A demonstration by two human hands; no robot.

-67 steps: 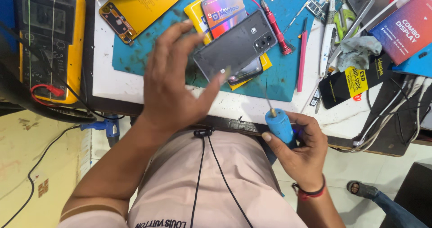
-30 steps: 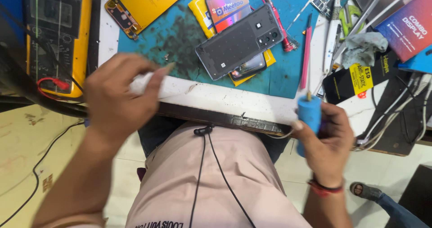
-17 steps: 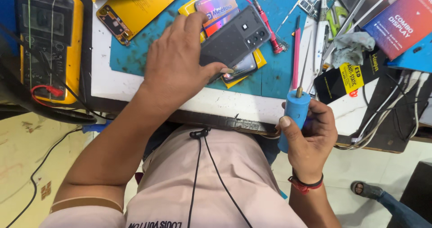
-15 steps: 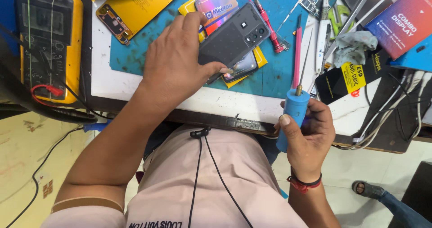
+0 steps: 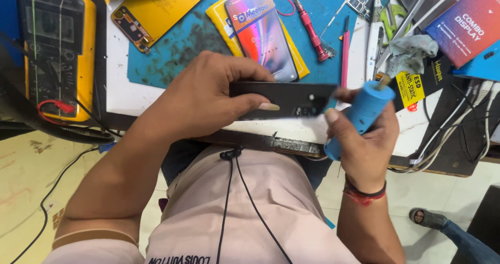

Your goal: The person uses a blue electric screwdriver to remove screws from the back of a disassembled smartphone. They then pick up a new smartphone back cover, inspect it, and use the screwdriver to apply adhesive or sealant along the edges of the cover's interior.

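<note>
— Position of the phone [image 5: 291, 100]?
— Held over the near table edge [image 5: 156, 94], between the left hand [image 5: 203, 100] and the right hand [image 5: 364, 139].
— Surroundings?
— A meter [image 5: 57, 50] is placed far left; a mat [image 5: 182, 40] lies behind the hands, with a screwdriver [image 5: 311, 27] laid on it.

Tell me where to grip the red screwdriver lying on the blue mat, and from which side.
Take the red screwdriver by its thick handle, fingers coming from above across its width. It lies flat and free on the blue mat, tip toward the bench edge, with a pink tool close on its right.
</note>
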